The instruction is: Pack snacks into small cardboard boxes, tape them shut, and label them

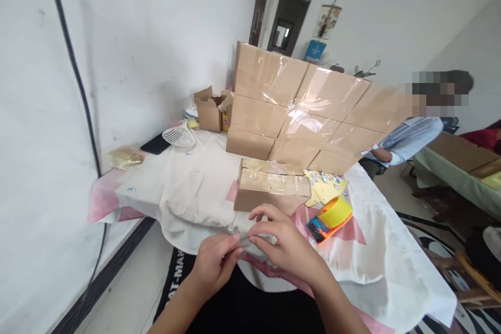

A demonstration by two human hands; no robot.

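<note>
My left hand [215, 261] and my right hand [282, 242] meet at the near edge of the table, fingers pinched together on a small clear piece of something, perhaps tape or plastic film; I cannot make it out. Just beyond my fingers lies a taped cardboard box [272, 185] on the white cloth [188, 188]. To the right of the box sits an orange tape dispenser with a yellow roll [331, 217], and a yellow sticker sheet [326, 185] lies behind it.
A stack of several taped cardboard boxes [305, 109] stands at the back of the table. An open small box [209, 109], a white mesh swatter [179, 136] and a dark phone [155, 144] lie by the wall. Another person [407, 138] sits at the right.
</note>
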